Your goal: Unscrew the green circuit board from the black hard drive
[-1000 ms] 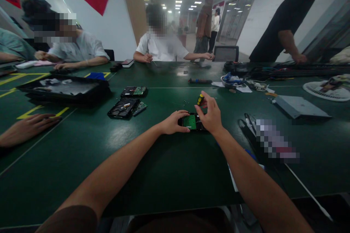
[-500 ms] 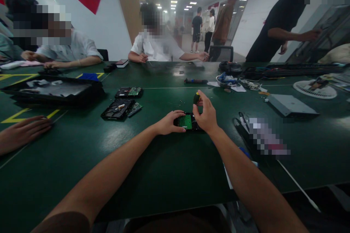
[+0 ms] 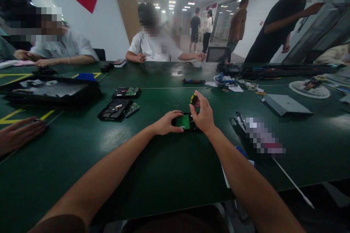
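1. Head view: the right hand (image 3: 202,114) covers the right end of the black device (image 3: 187,122), so what lies beneath the palm cannot be made out.
2. Only the top of a yellow-and-black handle (image 3: 194,99) shows above the right thumb; its lower part is hidden by the hand.
3. The right thumb and fingers pinch that handle, which rises from the grip; its exact tilt is hard to tell.
4. The left hand (image 3: 168,122) clasps the device's left end, thumb at the near edge, fingers along the far edge.
5. The device lies flat on the green table (image 3: 164,167), its long axis running left to right, with the green circuit board (image 3: 182,120) toward the left and a dark section toward the right.
6. Small bright bits (image 3: 180,102) lie just beyond it, too small to identify.
7. Farther left are a black casing (image 3: 113,109), a loose circuit board (image 3: 132,109) at its right side, and another black unit (image 3: 126,92) behind.
8. On the right, a pixelated item (image 3: 265,136) is unreadable; a grey metal box (image 3: 287,104) sits beyond it.
9. A co-worker's hand (image 3: 23,131) is cut off at the left edge.
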### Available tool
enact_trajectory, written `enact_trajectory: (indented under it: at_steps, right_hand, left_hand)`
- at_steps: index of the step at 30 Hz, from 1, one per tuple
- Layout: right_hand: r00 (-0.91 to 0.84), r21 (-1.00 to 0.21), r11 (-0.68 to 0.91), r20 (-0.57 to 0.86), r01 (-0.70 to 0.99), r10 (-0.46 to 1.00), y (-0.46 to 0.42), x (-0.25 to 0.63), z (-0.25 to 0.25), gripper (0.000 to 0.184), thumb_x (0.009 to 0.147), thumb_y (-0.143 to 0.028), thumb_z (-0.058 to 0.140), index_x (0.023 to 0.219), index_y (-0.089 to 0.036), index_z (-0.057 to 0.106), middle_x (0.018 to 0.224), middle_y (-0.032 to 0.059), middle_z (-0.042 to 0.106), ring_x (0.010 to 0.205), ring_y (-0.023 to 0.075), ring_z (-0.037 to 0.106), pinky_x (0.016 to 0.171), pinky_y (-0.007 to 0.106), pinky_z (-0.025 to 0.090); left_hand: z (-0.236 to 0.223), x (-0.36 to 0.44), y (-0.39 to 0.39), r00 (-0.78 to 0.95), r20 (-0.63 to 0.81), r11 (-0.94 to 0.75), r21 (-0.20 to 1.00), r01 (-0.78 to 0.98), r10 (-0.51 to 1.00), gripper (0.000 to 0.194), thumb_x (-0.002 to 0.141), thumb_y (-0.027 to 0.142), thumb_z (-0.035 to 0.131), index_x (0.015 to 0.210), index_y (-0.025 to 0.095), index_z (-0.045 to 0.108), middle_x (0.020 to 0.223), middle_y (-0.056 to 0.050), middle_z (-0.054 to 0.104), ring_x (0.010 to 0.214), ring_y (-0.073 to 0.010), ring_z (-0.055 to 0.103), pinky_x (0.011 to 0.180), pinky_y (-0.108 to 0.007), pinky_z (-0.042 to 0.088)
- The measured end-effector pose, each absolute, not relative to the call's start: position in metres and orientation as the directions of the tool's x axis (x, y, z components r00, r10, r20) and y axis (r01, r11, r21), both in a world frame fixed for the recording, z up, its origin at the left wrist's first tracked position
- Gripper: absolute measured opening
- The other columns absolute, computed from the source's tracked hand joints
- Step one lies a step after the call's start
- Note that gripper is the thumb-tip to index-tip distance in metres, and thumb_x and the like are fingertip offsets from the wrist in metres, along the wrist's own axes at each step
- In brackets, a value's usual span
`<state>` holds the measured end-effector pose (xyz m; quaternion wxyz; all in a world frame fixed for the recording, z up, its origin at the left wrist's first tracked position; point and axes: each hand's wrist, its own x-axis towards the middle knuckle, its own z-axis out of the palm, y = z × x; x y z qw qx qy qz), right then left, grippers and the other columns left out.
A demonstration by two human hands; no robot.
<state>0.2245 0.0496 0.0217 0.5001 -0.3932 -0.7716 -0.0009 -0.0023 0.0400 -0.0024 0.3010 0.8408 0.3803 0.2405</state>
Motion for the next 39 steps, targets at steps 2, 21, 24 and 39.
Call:
enact_trajectory:
  at_steps: [2,21,24,39]
  right_hand:
    - [-0.186,-0.394,0.684,0.769,0.614,0.611,0.0496,0.2247,0.0216,0.063,0.096,-0.030,0.056,0.155,-0.031,0.032,0.119,0.0100,0.060,0.095,0.0236,0.064,0.085,0.045,0.062]
    - [-0.180,-0.419,0.706,0.775,0.571,0.606,0.0509,0.2215,0.0190,0.065,0.097,-0.024,0.051,0.157,-0.032,0.026,0.142,0.0105,0.053,0.107,0.0260,0.065,0.095,0.050,0.059]
    - [-0.163,-0.423,0.689,0.772,0.588,0.614,0.0510,0.2219,0.0196,0.063,0.096,-0.028,0.055,0.155,-0.031,0.031,0.131,0.0111,0.057,0.098,0.0250,0.065,0.085,0.048,0.062]
    - [-0.146,-0.418,0.677,0.778,0.606,0.611,0.0513,0.2204,0.0200,0.064,0.095,-0.031,0.058,0.154,-0.031,0.034,0.129,0.0117,0.058,0.094,0.0256,0.065,0.082,0.050,0.063]
  left_hand:
    - [-0.0021,-0.0022,0.0396,0.597,0.186,-0.539,0.683,0.493,0.781,0.082,0.074,0.053,0.080,0.145,0.022,0.051,0.155,-0.014,0.043,0.142,-0.0340,0.043,0.119,-0.050,0.034]
    - [-0.0058,-0.0047,0.0421,0.594,0.185,-0.541,0.674,0.503,0.783,0.082,0.073,0.055,0.080,0.144,0.023,0.052,0.155,-0.014,0.043,0.142,-0.0347,0.042,0.118,-0.052,0.034]
    - [-0.0065,-0.0049,0.0427,0.592,0.194,-0.547,0.669,0.504,0.782,0.082,0.073,0.055,0.079,0.144,0.023,0.052,0.155,-0.014,0.043,0.142,-0.0347,0.043,0.118,-0.052,0.034]
    - [-0.0096,-0.0076,0.0453,0.599,0.211,-0.561,0.668,0.488,0.773,0.085,0.071,0.056,0.081,0.144,0.022,0.052,0.154,-0.014,0.044,0.141,-0.0341,0.043,0.119,-0.051,0.033]
